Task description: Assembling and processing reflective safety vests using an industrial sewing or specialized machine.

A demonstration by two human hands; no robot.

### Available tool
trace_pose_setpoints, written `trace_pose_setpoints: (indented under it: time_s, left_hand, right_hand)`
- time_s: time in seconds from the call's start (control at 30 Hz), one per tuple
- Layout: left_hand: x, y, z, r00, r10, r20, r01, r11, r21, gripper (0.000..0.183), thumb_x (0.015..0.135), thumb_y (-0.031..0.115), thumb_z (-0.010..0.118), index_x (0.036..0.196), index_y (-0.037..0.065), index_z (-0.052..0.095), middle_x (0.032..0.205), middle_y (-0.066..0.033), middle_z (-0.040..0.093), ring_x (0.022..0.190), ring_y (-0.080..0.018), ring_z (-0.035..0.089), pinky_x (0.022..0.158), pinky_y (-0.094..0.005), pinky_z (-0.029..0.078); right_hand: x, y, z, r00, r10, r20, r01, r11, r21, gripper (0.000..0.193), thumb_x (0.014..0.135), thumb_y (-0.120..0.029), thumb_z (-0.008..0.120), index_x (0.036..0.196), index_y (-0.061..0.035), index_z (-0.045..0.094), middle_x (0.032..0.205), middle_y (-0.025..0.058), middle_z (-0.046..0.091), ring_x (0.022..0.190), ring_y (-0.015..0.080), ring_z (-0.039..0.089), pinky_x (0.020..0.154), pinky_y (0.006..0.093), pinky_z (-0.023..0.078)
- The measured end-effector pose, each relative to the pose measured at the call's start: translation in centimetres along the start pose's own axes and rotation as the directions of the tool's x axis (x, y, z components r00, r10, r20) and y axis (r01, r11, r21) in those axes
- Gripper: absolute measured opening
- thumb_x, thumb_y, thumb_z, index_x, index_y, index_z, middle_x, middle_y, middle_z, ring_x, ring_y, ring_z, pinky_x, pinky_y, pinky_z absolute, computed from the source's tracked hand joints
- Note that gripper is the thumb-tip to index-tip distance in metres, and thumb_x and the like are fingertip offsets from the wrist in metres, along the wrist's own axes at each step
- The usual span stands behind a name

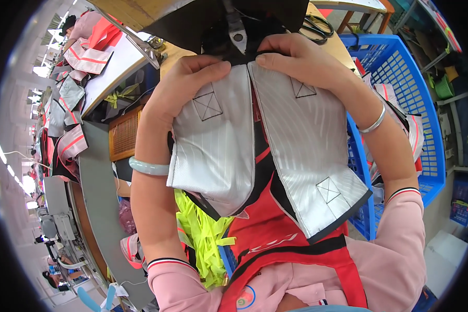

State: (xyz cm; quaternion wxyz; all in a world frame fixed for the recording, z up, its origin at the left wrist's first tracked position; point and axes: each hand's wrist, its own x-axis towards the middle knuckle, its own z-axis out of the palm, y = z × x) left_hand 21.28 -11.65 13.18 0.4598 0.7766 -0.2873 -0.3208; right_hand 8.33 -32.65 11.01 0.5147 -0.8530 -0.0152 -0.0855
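Note:
Both my hands hold up a garment piece close in front of me. My left hand (pixel 184 86) grips the top of a silver-grey striped flap (pixel 213 156) with a stitched crossed square. My right hand (pixel 296 60) pinches the top of a second, longer grey flap (pixel 309 151) edged in black. Between the flaps shows red and black fabric (pixel 265 218). The top of the piece meets a black part with a metal piece (pixel 236 36), likely a sewing machine. A pale green bangle sits on my left wrist, a silver one on my right.
A blue plastic crate (pixel 400 78) with more grey and red pieces stands at my right. Neon yellow strips (pixel 205 234) hang below my left arm. Scissors (pixel 317 26) lie on the wooden table. At the far left a long bench carries similar pieces, with other people working.

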Motion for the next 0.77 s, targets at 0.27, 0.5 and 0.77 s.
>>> trace_pose_setpoints:
  time_s: [0.27, 0.5, 0.77]
  left_hand:
    - [0.0, 0.9, -0.2, 1.0, 0.023, 0.003, -0.023, 1.0, -0.017, 0.039, 0.082, 0.033, 0.07, 0.103, 0.001, 0.069, 0.088, -0.0006, 0.066, 0.078, -0.0064, 0.059, 0.073, -0.0205, 0.046]
    - [-1.3, -1.3, -2.4, 0.988, 0.087, -0.124, -0.1, 0.99, -0.102, 0.025, 0.087, 0.025, 0.067, 0.095, 0.001, 0.068, 0.081, 0.0036, 0.062, 0.075, -0.0044, 0.054, 0.07, -0.0197, 0.043]
    - [-10.7, -4.0, -1.1, 0.991, 0.129, -0.045, -0.124, 0.987, 0.103, 0.018, 0.088, 0.017, 0.065, 0.09, -0.002, 0.064, 0.075, 0.0035, 0.057, 0.072, -0.0041, 0.048, 0.065, -0.021, 0.04]
  right_hand:
    - [0.4, -0.7, -0.7, 1.0, -0.019, -0.008, 0.019, 0.999, -0.036, 0.035, 0.085, -0.029, 0.06, 0.102, 0.0006, 0.065, 0.087, 0.0066, 0.066, 0.082, 0.0132, 0.06, 0.077, 0.0271, 0.046]
    - [-4.0, -0.7, -5.7, 0.949, 0.047, -0.311, -0.064, 0.997, -0.044, 0.031, 0.088, -0.025, 0.059, 0.104, 0.0013, 0.063, 0.096, 0.0048, 0.064, 0.089, 0.0115, 0.058, 0.081, 0.0241, 0.044]
    - [-26.9, -6.4, -17.1, 0.799, -0.221, -0.559, -0.21, 0.769, -0.604, 0.033, 0.089, -0.017, 0.059, 0.116, 0.0028, 0.058, 0.109, 0.0173, 0.061, 0.101, 0.0274, 0.059, 0.09, 0.0368, 0.046]
